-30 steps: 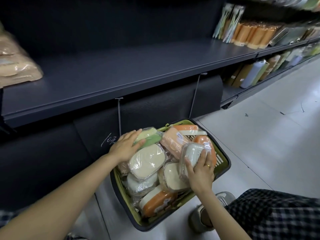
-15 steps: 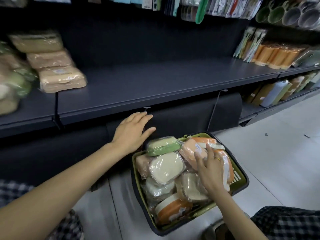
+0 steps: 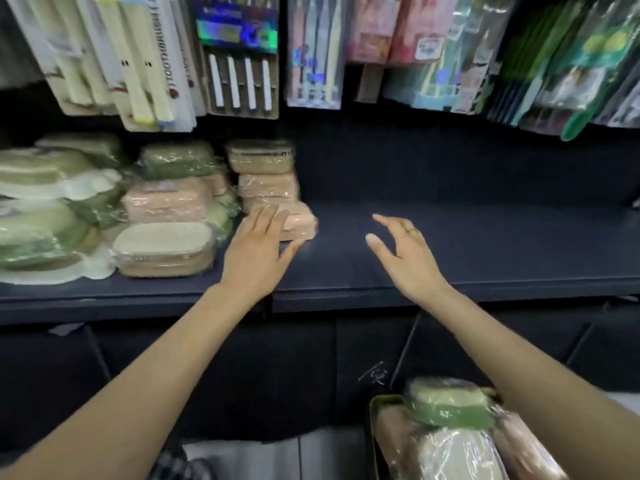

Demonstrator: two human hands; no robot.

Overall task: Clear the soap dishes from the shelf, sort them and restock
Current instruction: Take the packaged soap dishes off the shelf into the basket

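Observation:
Wrapped soap dishes in green, pink and beige stand stacked on the left part of the dark shelf (image 3: 450,268). A stack of pink and beige soap dishes (image 3: 268,183) is the rightmost. My left hand (image 3: 258,252) lies with straight fingers on the lowest pink soap dish (image 3: 299,225) of that stack. My right hand (image 3: 403,256) hovers open over the bare shelf to the right, a ring on one finger, holding nothing. A green basket (image 3: 375,420) with more wrapped soap dishes (image 3: 450,410) sits at the bottom right, partly behind my right forearm.
Packs of toothbrushes (image 3: 239,53) hang on hooks above the shelf, reaching down near the stacks. A beige oval soap dish (image 3: 162,245) lies near the shelf's front edge. Dark panels close the space under the shelf. A strip of pale floor (image 3: 277,455) shows beside the basket.
Both hands have left the basket and risen to the shelf. My left hand now rests on the pink soap dish. The view has tilted upward from the basket to the shelf.

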